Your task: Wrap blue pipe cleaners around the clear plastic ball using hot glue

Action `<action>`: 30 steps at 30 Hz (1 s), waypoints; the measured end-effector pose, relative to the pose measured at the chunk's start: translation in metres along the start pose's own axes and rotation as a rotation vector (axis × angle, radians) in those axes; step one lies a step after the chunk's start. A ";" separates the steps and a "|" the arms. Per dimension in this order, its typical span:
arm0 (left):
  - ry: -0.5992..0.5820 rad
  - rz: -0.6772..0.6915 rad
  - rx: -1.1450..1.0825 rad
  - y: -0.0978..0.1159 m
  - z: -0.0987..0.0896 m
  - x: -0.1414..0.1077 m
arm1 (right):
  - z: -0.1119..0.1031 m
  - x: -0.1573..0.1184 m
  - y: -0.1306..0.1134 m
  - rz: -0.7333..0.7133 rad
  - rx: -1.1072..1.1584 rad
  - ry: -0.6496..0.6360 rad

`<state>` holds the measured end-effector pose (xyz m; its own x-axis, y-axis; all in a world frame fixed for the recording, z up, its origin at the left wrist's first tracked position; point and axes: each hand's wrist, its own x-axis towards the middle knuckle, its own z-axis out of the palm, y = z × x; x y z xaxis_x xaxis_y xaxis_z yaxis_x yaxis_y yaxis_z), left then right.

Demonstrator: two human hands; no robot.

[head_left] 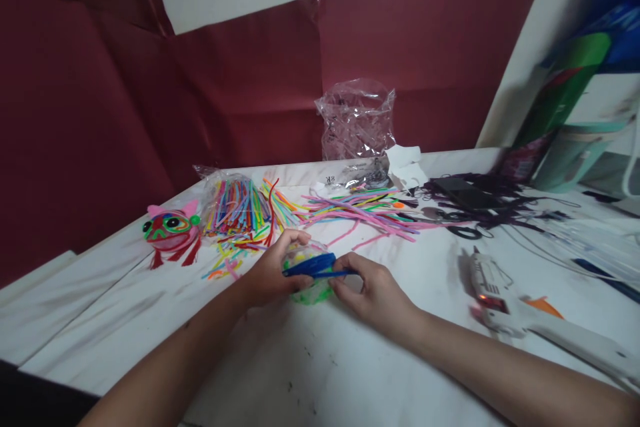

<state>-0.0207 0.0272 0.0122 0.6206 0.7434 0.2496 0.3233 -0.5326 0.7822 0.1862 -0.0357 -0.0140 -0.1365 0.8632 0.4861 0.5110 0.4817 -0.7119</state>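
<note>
My left hand grips a rounded, clear plastic-looking piece with yellow and green parts on it. Across its front runs a band of blue pipe cleaners. The fingers of my right hand pinch the right end of a blue pipe cleaner, close against the piece. Some of the piece is hidden behind my fingers, and its details are blurred. Left of my hands stands a pink animal-face figure with round black eyes and red tassels.
Behind my hands lie a bag of coloured pipe cleaners, loose pipe cleaners and short cut bits. At the right a glue gun glows red, near scissors and dark tassels. A teal cup stands farther back.
</note>
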 end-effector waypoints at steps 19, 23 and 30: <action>-0.045 0.013 0.068 0.002 -0.003 -0.001 | 0.000 0.001 -0.002 0.009 -0.021 -0.007; -0.030 0.014 0.061 0.002 -0.001 -0.001 | -0.001 0.002 -0.001 0.027 -0.006 0.003; 0.035 0.066 0.051 0.005 0.005 -0.001 | -0.002 0.003 -0.002 0.042 -0.028 0.003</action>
<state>-0.0160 0.0222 0.0126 0.6164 0.7193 0.3204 0.3191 -0.6001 0.7335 0.1869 -0.0348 -0.0100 -0.1120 0.8822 0.4574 0.5402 0.4404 -0.7171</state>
